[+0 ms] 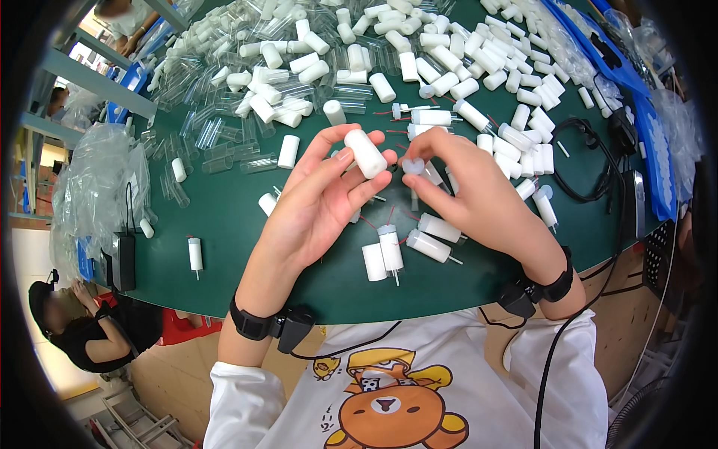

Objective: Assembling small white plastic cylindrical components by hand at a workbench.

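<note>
Above the near edge of the dark green table (224,224), two hands raised side by side, fingertips almost meeting. Left hand (321,198) palm up, pinching a white cylindrical cap (365,153) between thumb and fingers, the cap tilted and clear of the table. Right hand (467,191) curled, pinching a small translucent plug (413,166) at the fingertips, just beside the cap's lower end; touching or not, cannot tell. Directly below the hands, on the table, several assembled white tubes with thin pins (390,251), lying near one another. Farther back, a wide heap of white caps (419,52) mixed with clear plastic tubes (217,135). At the right, a black cable (580,161) looped on the table beside blue trays (658,157). Black wristbands on both wrists, each with a small black unit and cord.
</note>
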`<act>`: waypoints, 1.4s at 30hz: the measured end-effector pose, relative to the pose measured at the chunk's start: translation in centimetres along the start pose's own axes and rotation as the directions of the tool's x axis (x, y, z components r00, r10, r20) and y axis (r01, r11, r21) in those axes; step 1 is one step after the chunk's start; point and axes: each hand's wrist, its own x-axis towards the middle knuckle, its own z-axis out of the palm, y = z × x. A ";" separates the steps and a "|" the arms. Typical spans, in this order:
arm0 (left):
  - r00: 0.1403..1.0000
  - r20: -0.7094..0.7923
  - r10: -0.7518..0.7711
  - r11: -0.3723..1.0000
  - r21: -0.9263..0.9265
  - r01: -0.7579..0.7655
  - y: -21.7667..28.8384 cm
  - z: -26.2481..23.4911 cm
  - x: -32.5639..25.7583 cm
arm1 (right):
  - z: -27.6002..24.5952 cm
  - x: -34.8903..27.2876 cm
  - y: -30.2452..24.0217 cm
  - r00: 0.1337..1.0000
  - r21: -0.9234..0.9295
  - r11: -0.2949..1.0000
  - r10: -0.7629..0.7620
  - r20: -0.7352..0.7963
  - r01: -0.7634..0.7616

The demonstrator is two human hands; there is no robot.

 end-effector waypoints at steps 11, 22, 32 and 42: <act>0.993 -0.032 0.111 0.981 0.164 -0.105 0.0 -0.1 -0.4 | -1.6 0.9 -1.4 0.949 0.637 0.707 0.279 0.146 -0.306; 0.998 0.001 -0.068 0.970 0.233 0.066 -0.1 0.2 -0.2 | -1.1 0.9 -1.0 0.969 0.684 0.690 0.221 0.115 -0.238; 0.997 -0.043 -0.071 0.942 0.325 0.081 0.1 0.6 -0.4 | 0.2 0.6 -0.6 0.997 0.672 0.738 0.014 0.074 -0.061; 0.994 0.001 -0.109 0.925 0.365 0.101 -0.4 0.8 -0.6 | 0.2 0.4 0.1 0.998 0.493 0.870 -0.002 0.070 -0.033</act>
